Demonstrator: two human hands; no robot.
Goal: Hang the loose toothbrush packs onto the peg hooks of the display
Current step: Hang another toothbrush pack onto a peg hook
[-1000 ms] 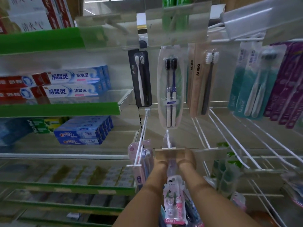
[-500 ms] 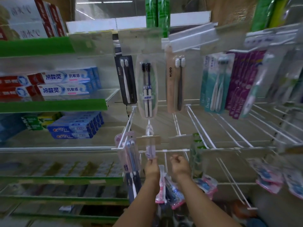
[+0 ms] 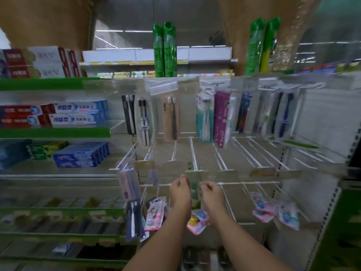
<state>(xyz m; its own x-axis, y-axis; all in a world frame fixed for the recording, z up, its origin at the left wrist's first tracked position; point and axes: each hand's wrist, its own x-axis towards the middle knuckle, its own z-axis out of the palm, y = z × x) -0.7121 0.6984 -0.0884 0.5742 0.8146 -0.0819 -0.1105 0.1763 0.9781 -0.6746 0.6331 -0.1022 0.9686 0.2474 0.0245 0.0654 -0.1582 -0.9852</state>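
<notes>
Your left hand (image 3: pixel 179 192) and your right hand (image 3: pixel 212 194) are both raised to the middle row of pegs, with the fingers curled in. Between them hangs a greenish pack (image 3: pixel 194 190). Each hand appears to pinch one upper edge of it. The picture is blurred at this place, so I cannot tell whether the hole of the pack is over the wire or only near to it.

The peg hook (image 3: pixel 192 153) that you aim at comes toward you just above your fingers, and a price tag (image 3: pixel 196 174) sits on its front end. This tag is, I think, the first danger: it hides the tip of the wire from your eyes. You may believe the pack is on when it is only leaning on the tag. If you let go then, the pack will fall.

A second danger is the hole itself. If the two hands pull apart or twist while the wire is half through, the thin top could tear.

Look also below. A pink-and-yellow pack (image 3: pixel 197 222) hangs between your forearms, and a pink pack (image 3: pixel 155 214) hangs just beside your left arm. When you lower your arms, a careless wrist could push these along their wires or knock them off.
</notes>
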